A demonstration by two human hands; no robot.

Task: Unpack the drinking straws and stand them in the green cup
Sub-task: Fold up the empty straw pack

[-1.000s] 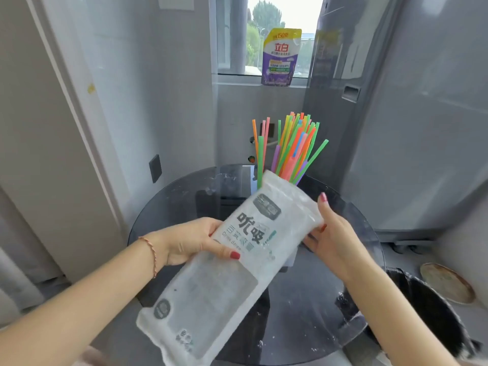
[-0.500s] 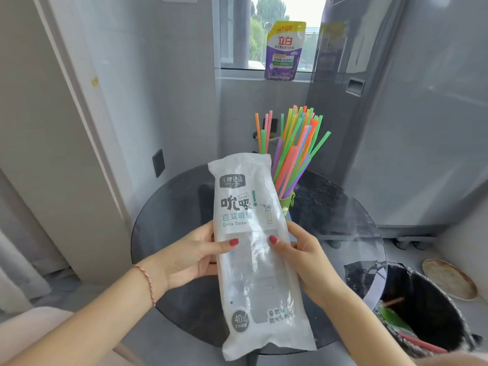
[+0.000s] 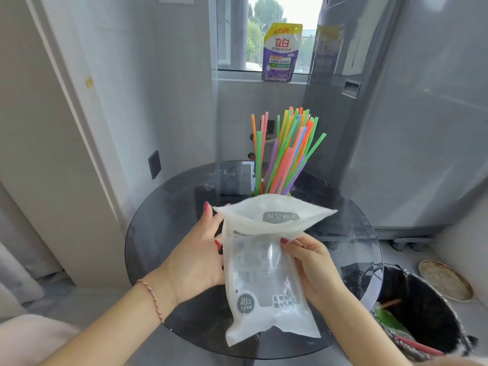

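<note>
Several coloured drinking straws (image 3: pixel 286 151) stand fanned out at the far side of the round dark glass table (image 3: pixel 163 223). The green cup holding them is almost wholly hidden behind the straw bag. The frosted white straw bag (image 3: pixel 266 286) looks empty and hangs upright over the table, its top part folded over toward me. My left hand (image 3: pixel 196 260) grips the bag's left edge. My right hand (image 3: pixel 314 265) pinches its right side just under the fold.
A black-lined waste bin (image 3: pixel 422 313) with scraps inside stands at the lower right beside the table. A grey refrigerator (image 3: pixel 409 114) rises behind on the right. A purple detergent pouch (image 3: pixel 281 52) sits on the windowsill. A round tan lid (image 3: pixel 445 280) lies on the floor.
The bag swung from a slant to upright, and now its top has been folded down toward me. Both hands shifted to its upper sides.
</note>
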